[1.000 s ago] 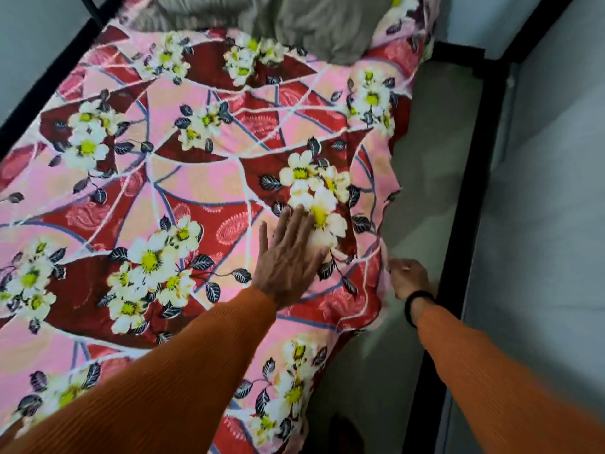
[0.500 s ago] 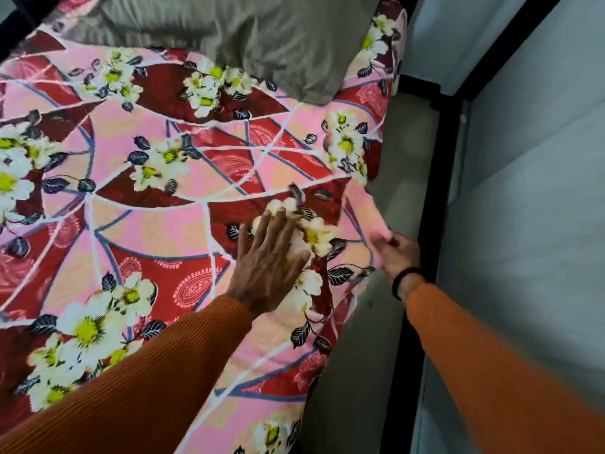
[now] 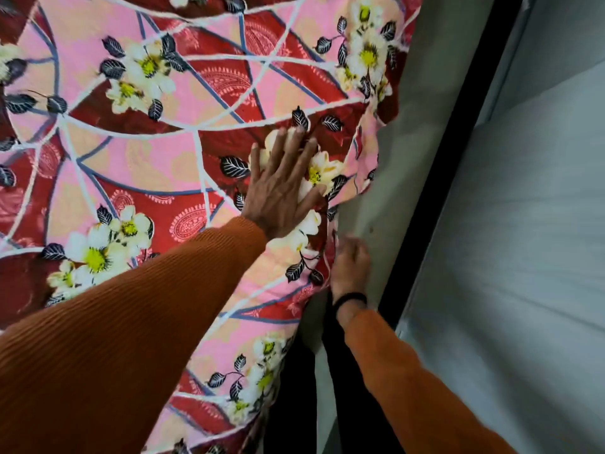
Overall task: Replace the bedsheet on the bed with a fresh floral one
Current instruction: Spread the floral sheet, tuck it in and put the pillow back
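Note:
The floral bedsheet [image 3: 183, 132], pink and dark red with white flowers, is spread over the bed and fills the left of the head view. My left hand [image 3: 281, 185] presses flat on it near its right edge, fingers straight and spread. My right hand [image 3: 350, 263], blurred, sits lower at the sheet's right edge where it meets the grey mattress side [image 3: 412, 152]. Its fingers look curled at the fabric edge, but the blur hides any grip. A black band is on that wrist.
A black bed frame rail [image 3: 458, 165] runs along the right side of the mattress. Beyond it is a pale grey wall [image 3: 530, 224]. A narrow dark gap [image 3: 294, 414] lies below the sheet's hanging edge.
The view has moved closer and the pillow has left the frame. My left hand stays pressed on the sheet. My right hand has dropped lower along the sheet's right edge.

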{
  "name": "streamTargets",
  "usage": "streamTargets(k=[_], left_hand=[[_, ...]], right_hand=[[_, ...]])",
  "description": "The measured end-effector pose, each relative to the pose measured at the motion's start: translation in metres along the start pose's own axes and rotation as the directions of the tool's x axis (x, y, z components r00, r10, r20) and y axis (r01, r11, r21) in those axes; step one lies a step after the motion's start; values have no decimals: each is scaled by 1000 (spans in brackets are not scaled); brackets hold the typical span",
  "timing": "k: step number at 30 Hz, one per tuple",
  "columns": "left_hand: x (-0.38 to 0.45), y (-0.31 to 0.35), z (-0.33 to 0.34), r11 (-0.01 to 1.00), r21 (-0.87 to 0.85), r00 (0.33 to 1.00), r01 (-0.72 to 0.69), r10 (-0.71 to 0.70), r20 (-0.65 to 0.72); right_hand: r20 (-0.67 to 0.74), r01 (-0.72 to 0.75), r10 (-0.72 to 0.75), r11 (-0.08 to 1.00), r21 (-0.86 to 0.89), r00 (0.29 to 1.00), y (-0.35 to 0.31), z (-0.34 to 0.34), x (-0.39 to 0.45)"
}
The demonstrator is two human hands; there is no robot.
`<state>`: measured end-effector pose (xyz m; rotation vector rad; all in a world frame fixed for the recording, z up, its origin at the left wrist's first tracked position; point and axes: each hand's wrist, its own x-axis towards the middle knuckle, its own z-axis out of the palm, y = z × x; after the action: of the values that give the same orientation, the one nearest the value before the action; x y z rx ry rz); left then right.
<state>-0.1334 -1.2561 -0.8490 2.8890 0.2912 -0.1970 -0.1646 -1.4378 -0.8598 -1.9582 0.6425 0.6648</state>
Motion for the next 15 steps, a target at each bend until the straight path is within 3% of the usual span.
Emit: streamTargets(k=[2,5,8,9,13,15], left_hand=[[0,2,-2,1000,9,1000,-12,12,11],[2,5,-5,997,43,997,-65,63,32],[7,6,-8,993,49,993,-106,103,55],[9,5,-9,992,50,991,-119,116,63],[16,-3,-13,984,63,985,-164,160,61],[16,-6,-16,981,78,983,-179,174,66]], right_hand=[[134,-117,107,991,63,985,11,7,-24],[185,-212,179,962,174,966,12,25,-25],[375,-370,256,888,273,891,26,39,-6],[390,-375,257,888,266,885,31,42,3],[225,-234,205,965,114,953,6,50,-8],[267,-279,215,932,230,939,10,51,-10]])
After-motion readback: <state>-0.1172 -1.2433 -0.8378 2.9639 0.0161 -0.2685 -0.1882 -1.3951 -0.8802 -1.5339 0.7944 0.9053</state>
